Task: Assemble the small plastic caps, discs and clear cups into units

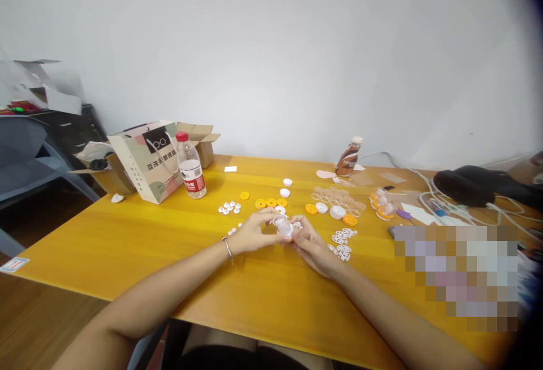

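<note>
Head cam: my L hand (pixel 254 233) & R hand (pixel 314 248) had fingers pinched tight on a small clear plastic cup (pixel 280 224), btwn them, over the yellow table (pixel 139 251). Orange discs (pixel 270 202) lay just past it; white cut-out pcs (pixel 343 236) sat near my R hand. A red-cap water bottle (pixel 192 169) stood to the L.

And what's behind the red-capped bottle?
An open box shows past the right of the bottle, with a bag at the bottle's left. The label covers what lies directly behind it, and the box's inside can't be seen.
</note>
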### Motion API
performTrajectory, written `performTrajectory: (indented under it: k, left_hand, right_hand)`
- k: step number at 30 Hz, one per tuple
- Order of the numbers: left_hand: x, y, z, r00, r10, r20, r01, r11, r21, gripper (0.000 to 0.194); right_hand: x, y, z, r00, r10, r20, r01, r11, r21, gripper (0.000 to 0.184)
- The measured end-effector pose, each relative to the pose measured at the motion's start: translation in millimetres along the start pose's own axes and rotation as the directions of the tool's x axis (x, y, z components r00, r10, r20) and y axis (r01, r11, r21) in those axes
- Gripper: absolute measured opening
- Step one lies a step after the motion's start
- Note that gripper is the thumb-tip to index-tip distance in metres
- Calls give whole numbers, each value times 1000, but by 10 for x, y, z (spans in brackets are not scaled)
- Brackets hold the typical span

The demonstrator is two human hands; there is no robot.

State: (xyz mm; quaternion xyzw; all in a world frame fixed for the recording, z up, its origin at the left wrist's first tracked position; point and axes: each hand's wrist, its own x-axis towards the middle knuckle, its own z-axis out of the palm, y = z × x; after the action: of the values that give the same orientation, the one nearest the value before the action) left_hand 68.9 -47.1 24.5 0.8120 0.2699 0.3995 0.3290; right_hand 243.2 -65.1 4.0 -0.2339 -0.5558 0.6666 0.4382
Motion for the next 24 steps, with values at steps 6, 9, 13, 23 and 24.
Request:
performTrajectory:
  k: [6, 9, 13, 23, 24]
  left_hand:
    - [-16, 35, 20, 1000, 23, 0, -22, 999, 38, 25]
    - [-41, 40, 51, 999, 34, -17, -31, 991, 132, 27]
    - [-85, 35, 100, 1000, 28, 4, -28, 954, 299, 31]
    - [-148, 57, 159, 999, 15, 29, -28, 865, 502, 60]
    - [-146, 44, 144, 999, 10, 32, -25, 863, 504, 56]
  right_hand:
    - [14, 1, -2, 993, 118, 26, -120, 991, 63, 24]
    - [27, -23, -8, 998, 63, -29, -65, 994, -91, 27]
    - [18, 3, 5, 989, -109, -97, 53, 888, -457, 42]
    - [130, -192, -582, 739, -474, -479, 28, 733, -680, 23]
    - [134, -252, -752, 655, -528, -540, -13, 707, -707, 25]
